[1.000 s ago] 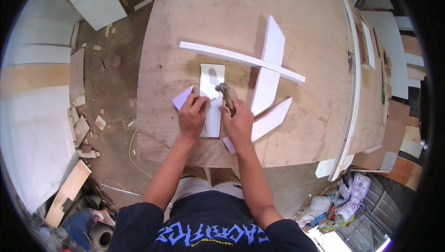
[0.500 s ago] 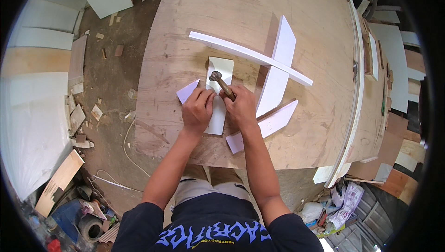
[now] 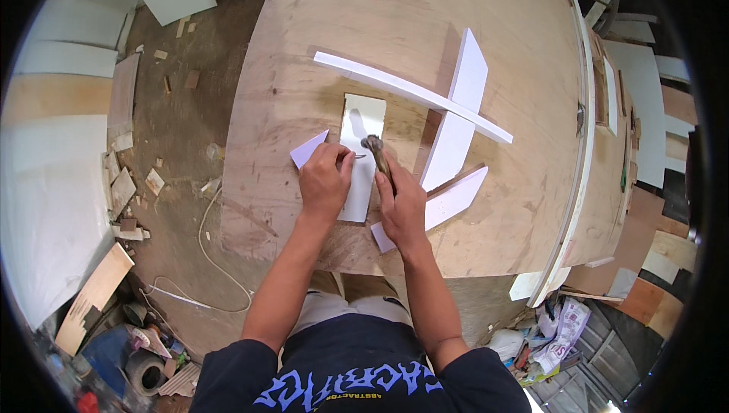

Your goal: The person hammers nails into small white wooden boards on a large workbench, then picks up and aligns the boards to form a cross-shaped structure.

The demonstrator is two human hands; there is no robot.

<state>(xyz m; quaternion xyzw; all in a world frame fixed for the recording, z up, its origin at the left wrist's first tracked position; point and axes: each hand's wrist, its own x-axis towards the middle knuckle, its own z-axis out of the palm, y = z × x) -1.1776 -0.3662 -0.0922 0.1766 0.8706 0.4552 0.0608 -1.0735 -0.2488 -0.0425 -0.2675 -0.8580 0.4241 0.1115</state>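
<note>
- Two hands busy here: left hand (image 3: 325, 179) has its fingers pinched narrow around a thin bit of metal (image 3: 361, 156), too small to say what exactly.
- Right hand (image 3: 403, 206) has its fingers wrapped round the handle of a hammer (image 3: 378, 158), head near that metal bit.
- White board (image 3: 358, 197) lies flat on the counter (image 3: 516, 231), under both.
- Lilac offcut (image 3: 308, 149) sits just left of the left hand.

Hammer (image 3: 379, 157) in right hand (image 3: 402, 204), thin piece (image 3: 361, 156) (small, dark) in left hand (image 3: 325, 180), both over a white board (image 3: 362, 179)
</note>
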